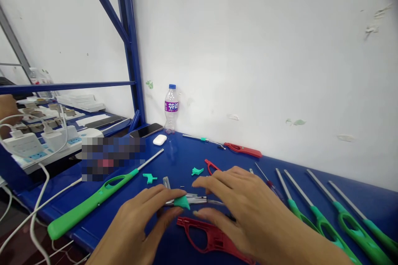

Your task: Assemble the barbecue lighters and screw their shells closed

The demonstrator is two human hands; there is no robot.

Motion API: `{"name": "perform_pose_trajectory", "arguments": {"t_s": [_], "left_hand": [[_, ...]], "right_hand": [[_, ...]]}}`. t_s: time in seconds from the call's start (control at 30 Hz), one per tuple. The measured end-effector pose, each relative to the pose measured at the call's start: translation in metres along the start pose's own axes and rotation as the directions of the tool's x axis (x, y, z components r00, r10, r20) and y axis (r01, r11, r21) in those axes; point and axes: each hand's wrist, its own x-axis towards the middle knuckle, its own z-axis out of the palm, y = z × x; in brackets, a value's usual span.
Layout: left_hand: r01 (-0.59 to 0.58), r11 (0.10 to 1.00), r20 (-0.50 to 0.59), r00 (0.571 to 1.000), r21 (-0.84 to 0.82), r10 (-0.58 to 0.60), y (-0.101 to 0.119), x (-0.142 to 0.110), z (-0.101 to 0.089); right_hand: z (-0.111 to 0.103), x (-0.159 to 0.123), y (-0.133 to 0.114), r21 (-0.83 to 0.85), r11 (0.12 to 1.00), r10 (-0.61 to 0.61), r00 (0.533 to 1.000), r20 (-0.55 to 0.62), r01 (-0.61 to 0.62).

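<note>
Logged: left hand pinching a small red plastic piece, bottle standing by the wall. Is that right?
Not quite: the head view shows the plastic piece in the left hand is green, not red. The bottle does stand by the wall.

On my feed, the left hand (155,205) is bare, with slim fingers (168,193) and rounded tips, and its bare left forearm (110,244) runs out at the near edge. The right hand (245,203) is bare too; I see its broad back narrow into a bare right forearm (311,240) towards the near right.
</note>
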Motion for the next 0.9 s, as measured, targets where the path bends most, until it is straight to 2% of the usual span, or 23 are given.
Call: {"name": "perform_pose_trajectory", "arguments": {"t_s": [0.07, 0.17, 0.27, 0.37, 0.5, 0.67, 0.8, 0.9], "left_hand": [[0.021, 0.999, 0.022, 1.000, -0.034, -0.020, -0.004, -0.004, -0.008], [0.066, 0.997, 0.090, 0.994, -0.037, -0.062, -0.012, -0.016, -0.013], [0.088, 0.995, 0.124, 0.989, -0.045, -0.082, -0.020, -0.034, -0.009], [0.079, 0.996, 0.109, 0.991, -0.051, -0.073, -0.025, -0.046, 0.001], [0.071, 0.997, 0.112, 0.991, -0.025, -0.068, -0.029, -0.047, 0.010], [0.014, 0.998, 0.158, 0.987, 0.055, -0.022, -0.034, -0.048, 0.011], [-0.065, 0.995, 0.143, 0.988, 0.080, 0.053, -0.029, -0.046, 0.013], [-0.049, 0.999, 0.230, 0.972, 0.016, 0.044, -0.022, -0.039, 0.016]], "right_hand": [[0.004, -0.009, 0.004, 0.046, 0.995, 0.083, 0.996, 0.016, -0.084], [0.022, -0.029, 0.014, 0.016, 0.993, 0.116, 0.991, 0.071, -0.118], [0.047, -0.049, 0.025, 0.001, 0.994, 0.106, 0.993, 0.059, -0.107], [0.063, -0.060, 0.030, 0.053, 0.994, 0.091, 0.995, 0.045, -0.094], [0.066, -0.061, 0.026, 0.115, 0.984, 0.133, 0.990, 0.046, -0.137], [0.071, -0.058, 0.022, 0.139, 0.971, 0.188, 0.981, 0.048, -0.193], [0.080, -0.056, 0.026, 0.194, 0.969, 0.153, 0.988, 0.002, -0.151], [0.083, -0.056, 0.027, 0.170, 0.981, 0.108, 0.993, -0.044, -0.099]]}}
